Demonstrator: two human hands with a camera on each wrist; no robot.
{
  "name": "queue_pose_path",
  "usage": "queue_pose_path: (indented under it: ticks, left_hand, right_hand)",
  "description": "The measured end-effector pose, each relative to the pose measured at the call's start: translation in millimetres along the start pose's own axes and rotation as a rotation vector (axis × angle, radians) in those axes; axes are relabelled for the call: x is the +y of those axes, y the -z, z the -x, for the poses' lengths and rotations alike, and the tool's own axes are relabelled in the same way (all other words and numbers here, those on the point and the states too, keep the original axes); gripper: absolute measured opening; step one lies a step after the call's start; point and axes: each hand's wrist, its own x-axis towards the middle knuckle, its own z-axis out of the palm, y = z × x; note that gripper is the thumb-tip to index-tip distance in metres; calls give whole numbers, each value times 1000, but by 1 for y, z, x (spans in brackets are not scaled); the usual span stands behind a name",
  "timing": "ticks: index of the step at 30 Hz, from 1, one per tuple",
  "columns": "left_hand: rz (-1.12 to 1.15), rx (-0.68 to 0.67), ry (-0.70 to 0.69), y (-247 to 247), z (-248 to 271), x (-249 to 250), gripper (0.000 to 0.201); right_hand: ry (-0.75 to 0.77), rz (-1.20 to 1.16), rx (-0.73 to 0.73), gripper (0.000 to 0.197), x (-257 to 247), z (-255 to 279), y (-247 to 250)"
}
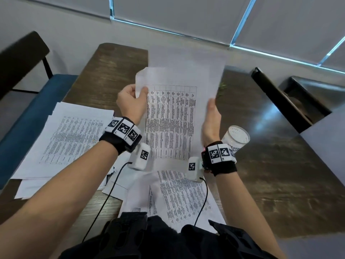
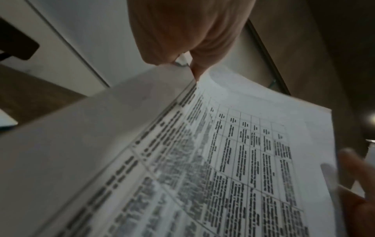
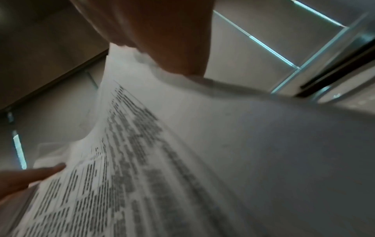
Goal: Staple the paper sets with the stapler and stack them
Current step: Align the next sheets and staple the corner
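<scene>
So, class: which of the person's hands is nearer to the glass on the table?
Right. The right hand holds the raised sheets' right edge, just up and left of the glass. The left hand pinches their far edge, across the sheets from it.

A dark wooden table point(image 1: 280, 184) is being shown from above. A spread pile of printed papers point(image 1: 61, 144) is lying on its left side, more printed sheets point(image 1: 179, 199) at the near edge, and a glass jar point(image 1: 237, 138) toward the right.
</scene>
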Motion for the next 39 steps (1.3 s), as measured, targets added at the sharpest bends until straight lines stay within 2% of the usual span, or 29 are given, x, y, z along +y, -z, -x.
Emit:
queue_pose_path:
  ticks: [2,3,5,8,10,12,14,15,17,20,24,27,29,32,35,39]
  left_hand:
    - [17,13,29,0,1,-4,14]
    - [27,15,43,0,1,-5,16]
    - [55,17,57,2,1,-8,18]
    - [58,21,58,9,1,-11,29]
    - [18,-21,114,13,-3,-20,60]
    - [-72,-93,244,18,-5,-29,109]
    - [-107,-226,396,21,-1,-37,145]
    - [-123,-300,455,22,4,-40,156]
    - [-184,-426,500,24,11,-45,165]
    - [-258,-497,442,22,18,-52,155]
    - [-255,-531,368,18,22,-55,130]
    - [-216,-576,378,18,22,-61,128]
    - [-165,-559,378,16,23,-62,115]
    - [-44,-457,280,11,28,-53,65]
    - [88,-374,183,9,26,-37,57]
    - [221,-367,37,12,22,-6,48]
  right_hand:
    - [67,129,-126,26,3,8,-5]
    - [96,208,-174,26,8,10,-6]
    - [140,316,-226,19,18,12,-6]
    - [107,253,-238,13,18,14,-6]
    - [100,200,-240,14,13,14,-4]
    - [99,156,-232,16,9,11,-1]
    - [93,90,-209,18,5,9,0]
    - [82,53,-193,20,4,7,1]
    - [71,-5,-170,24,1,6,2]
    - [61,-34,-195,24,-1,6,6]
    - [43,-35,-293,26,-2,6,9]
    - [32,2,-365,28,-11,8,12]
    - [22,33,-382,28,-18,7,15]
    - [8,50,-359,30,-19,2,19]
    - [-19,69,-314,27,-15,-2,22]
    - [-21,8,-235,22,-9,-1,22]
